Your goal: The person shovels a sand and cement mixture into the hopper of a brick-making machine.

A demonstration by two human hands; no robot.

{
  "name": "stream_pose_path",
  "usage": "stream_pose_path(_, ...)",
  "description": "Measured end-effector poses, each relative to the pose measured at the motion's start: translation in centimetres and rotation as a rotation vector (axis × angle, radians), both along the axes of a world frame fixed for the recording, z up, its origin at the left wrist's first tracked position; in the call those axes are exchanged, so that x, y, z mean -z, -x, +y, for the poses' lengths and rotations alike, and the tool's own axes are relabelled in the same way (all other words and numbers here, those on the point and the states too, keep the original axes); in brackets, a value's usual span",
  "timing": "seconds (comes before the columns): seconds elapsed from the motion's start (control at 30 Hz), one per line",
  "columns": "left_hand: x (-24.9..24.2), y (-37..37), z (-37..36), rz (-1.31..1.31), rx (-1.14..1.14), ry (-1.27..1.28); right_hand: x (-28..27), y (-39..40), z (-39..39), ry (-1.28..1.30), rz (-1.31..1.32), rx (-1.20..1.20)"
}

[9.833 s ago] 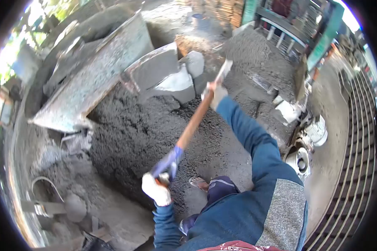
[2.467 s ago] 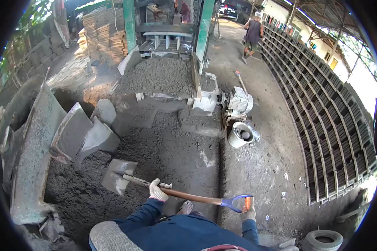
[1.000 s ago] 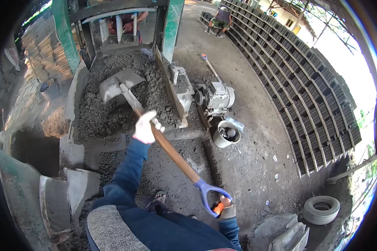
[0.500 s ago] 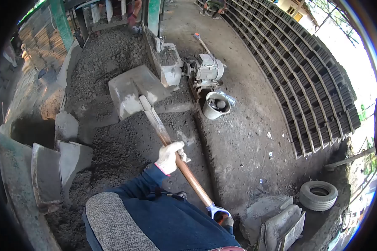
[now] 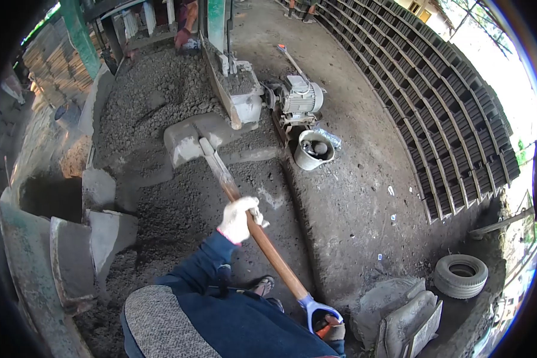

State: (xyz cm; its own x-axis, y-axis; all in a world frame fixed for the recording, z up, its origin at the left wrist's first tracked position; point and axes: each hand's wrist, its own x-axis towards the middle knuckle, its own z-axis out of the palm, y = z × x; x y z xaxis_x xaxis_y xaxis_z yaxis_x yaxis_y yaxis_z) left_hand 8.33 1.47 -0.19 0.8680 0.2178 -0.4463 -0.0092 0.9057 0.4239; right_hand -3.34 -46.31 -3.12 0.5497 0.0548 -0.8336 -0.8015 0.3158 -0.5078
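Note:
A shovel with a wooden shaft (image 5: 275,255) and a purple D-shaped handle (image 5: 309,303) slants across the middle of the view. My left hand (image 5: 237,219), in a whitish glove, is closed around the middle of the shaft. At the lower right, my right hand (image 5: 334,329) grips the D-handle, its fingers partly hidden. The metal shovel blade (image 5: 187,143) sits against the heap of dark, crumbly mix (image 5: 155,89), its far edge covered by the material. More loose mix lies around the blade and to the left of my left hand.
A motor (image 5: 301,95) and a bucket with things inside (image 5: 313,152) stand right of the trough. Stacked dark blocks on slats (image 5: 411,101) line the right side. A tyre (image 5: 459,276) and folded sacks (image 5: 406,325) lie lower right. Another person's hand (image 5: 184,39) is at the heap's far end.
The shovel blade has gone deeper into the mix, so less of it shows. Both hands keep their hold on the shovel. My foot has come into view below the shaft.

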Motion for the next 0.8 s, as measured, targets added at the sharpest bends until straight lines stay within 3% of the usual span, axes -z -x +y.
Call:
stream_pose_path(0.07, 1.0, -2.1, 5.1, -0.037, 0.002, -0.101, 3.0, -0.3, 4.6, 0.035, -0.09, 0.008)
stream_pose_path(0.13, 1.7, -4.6, 11.0, -0.062, 0.02, -0.127, 0.7, -2.0, 12.3, 0.235, -0.216, -0.103)
stream_pose_path(0.17, 1.6, -5.7, 13.7, -0.068, 0.015, -0.145, 1.8, -2.9, 14.9, 0.231, -0.218, -0.139)
stream_pose_path(0.27, 1.5, -8.7, 22.6, -0.091, -0.003, -0.202, -2.7, -4.6, 26.5, 0.049, -0.303, -0.013)
stream_pose_path(0.3, 1.0, -9.7, 25.8, -0.08, 0.001, -0.215, -1.1, -5.0, 28.5, 0.041, -0.349, -0.07)
stream_pose_path(0.33, 0.5, -10.7, 28.8, -0.07, 0.009, -0.226, -4.0, -5.8, 32.3, 0.026, -0.408, -0.144)
stream_pose_path(0.37, 0.6, -11.8, 31.9, -0.059, -0.04, -0.289, -3.3, -6.6, 34.7, -0.038, -0.479, -0.158)
stream_pose_path(0.43, -1.0, -14.0, 34.8, -0.007, -0.188, -0.404, -5.3, -8.7, 37.8, 0.091, -0.918, -0.504)
stream_pose_path(0.5, -2.1, -15.2, 36.6, 0.045, -0.278, -0.403, -8.3, -9.5, 36.4, 0.208, -1.158, -0.572)
stream_pose_path(0.57, -6.8, -13.4, 32.0, -0.128, -0.242, -0.211, -13.7, -11.1, 33.4, 0.017, -1.12, -0.395)
stream_pose_path(0.6, -8.8, -11.4, 28.4, -0.199, -0.222, -0.108, -16.2, -11.2, 29.8, -0.209, -0.907, -0.2)
stream_pose_path(0.73, -14.0, -7.0, 17.3, -0.399, -0.078, 0.105, -24.0, -14.6, 17.8, 0.31, -1.259, -0.085)
stream_pose_path(0.77, -13.6, -7.1, 15.4, -0.429, -0.083, 0.156, -26.4, -16.1, 15.7, 0.449, -1.393, -0.259)
stream_pose_path(0.8, -13.0, -7.0, 13.4, -0.46, -0.095, 0.209, -27.8, -17.6, 14.0, 0.575, -1.545, -0.288)
